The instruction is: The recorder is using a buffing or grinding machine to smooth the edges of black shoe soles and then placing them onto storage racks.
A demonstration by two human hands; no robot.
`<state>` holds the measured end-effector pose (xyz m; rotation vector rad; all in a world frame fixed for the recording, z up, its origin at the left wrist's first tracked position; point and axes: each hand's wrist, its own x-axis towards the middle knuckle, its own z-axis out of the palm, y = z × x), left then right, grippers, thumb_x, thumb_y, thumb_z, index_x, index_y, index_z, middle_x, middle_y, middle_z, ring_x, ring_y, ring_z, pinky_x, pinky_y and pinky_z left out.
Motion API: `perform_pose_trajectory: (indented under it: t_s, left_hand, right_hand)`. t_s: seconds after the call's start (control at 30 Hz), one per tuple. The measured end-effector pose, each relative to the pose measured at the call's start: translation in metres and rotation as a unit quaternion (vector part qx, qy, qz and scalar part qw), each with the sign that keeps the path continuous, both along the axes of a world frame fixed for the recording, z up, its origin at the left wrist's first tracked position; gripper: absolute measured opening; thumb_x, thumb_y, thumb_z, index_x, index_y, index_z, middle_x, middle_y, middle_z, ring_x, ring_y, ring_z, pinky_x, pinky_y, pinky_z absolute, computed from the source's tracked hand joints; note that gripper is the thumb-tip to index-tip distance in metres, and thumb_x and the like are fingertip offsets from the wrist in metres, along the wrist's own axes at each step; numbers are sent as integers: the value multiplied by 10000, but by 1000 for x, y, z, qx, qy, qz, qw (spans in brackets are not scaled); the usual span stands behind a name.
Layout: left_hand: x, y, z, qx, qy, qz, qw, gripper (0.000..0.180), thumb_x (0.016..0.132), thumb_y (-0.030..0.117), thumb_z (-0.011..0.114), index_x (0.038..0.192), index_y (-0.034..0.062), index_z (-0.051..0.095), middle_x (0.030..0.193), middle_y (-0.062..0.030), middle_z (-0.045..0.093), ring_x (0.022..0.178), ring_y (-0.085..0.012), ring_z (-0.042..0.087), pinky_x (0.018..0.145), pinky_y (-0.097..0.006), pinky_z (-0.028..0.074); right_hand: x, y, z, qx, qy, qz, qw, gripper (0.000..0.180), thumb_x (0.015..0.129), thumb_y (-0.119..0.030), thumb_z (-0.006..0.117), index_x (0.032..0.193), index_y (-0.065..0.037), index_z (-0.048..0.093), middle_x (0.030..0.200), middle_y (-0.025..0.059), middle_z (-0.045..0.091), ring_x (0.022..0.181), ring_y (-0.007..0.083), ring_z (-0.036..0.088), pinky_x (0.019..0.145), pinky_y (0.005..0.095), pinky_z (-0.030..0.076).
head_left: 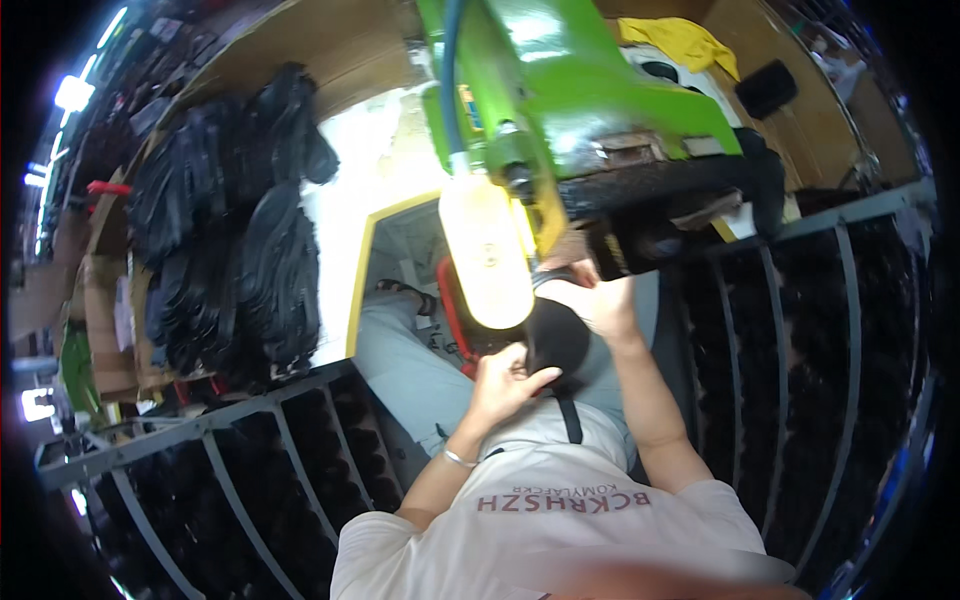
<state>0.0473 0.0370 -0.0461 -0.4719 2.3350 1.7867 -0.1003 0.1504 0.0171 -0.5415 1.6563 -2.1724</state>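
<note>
A black, rounded piece [562, 345], perhaps part of a shoe, is held over my lap between my two hands. My left hand [505, 382] pinches its lower left edge, the thumb lying across it. Higher up, my right hand [603, 303] grips its upper end, just below the head of a green machine [575, 90]. A bright lamp [487, 265] hangs in front and hides part of the piece and some fingers of both hands.
Black layered pieces [225, 230] are piled on the white tabletop [345, 190] at left. Grey metal racks [285, 435] holding dark items flank me. A yellow cloth [680, 42] lies in a cardboard box at the back right. Something red [455, 315] shows below the lamp.
</note>
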Motion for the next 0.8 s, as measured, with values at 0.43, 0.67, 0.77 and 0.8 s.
perform_pose_trajectory:
  t_s: [0.43, 0.67, 0.77, 0.8]
  left_hand:
    - [-189, -282, 11, -562, 259, 352, 702, 279, 743, 155, 689, 981, 21, 635, 920, -191, 647, 914, -380, 592, 846, -436, 460]
    - [-264, -314, -44, -572, 41, 300, 763, 315, 733, 316, 693, 888, 48, 636, 878, -164, 636, 844, -350, 590, 779, -426, 476]
    - [-267, -301, -43, -559, 30, 331, 760, 293, 721, 299, 705, 836, 43, 621, 826, -153, 624, 799, -327, 582, 756, -413, 469]
    - [-265, -299, -40, -554, 28, 342, 758, 287, 717, 294, 709, 819, 42, 616, 809, -149, 621, 784, -319, 579, 748, -409, 467]
  right_hand:
    - [-85, 264, 4, -59, 72, -565, 820, 359, 860, -103, 623, 1177, 31, 523, 1065, 167, 577, 816, 217, 623, 720, 312, 553]
    - [-132, 283, -53, -192, 16, -577, 794, 551, 858, 28, 531, 1301, -33, 208, 1064, 209, 461, 818, 395, 628, 697, 470, 568]
    - [-147, 279, -53, -144, -13, -582, 800, 522, 893, -9, 517, 1300, -32, 191, 1101, 219, 451, 816, 359, 638, 684, 414, 577]
    - [-151, 276, -52, -136, -23, -578, 804, 514, 901, -16, 512, 1302, -31, 191, 1106, 223, 450, 820, 353, 640, 680, 402, 577]
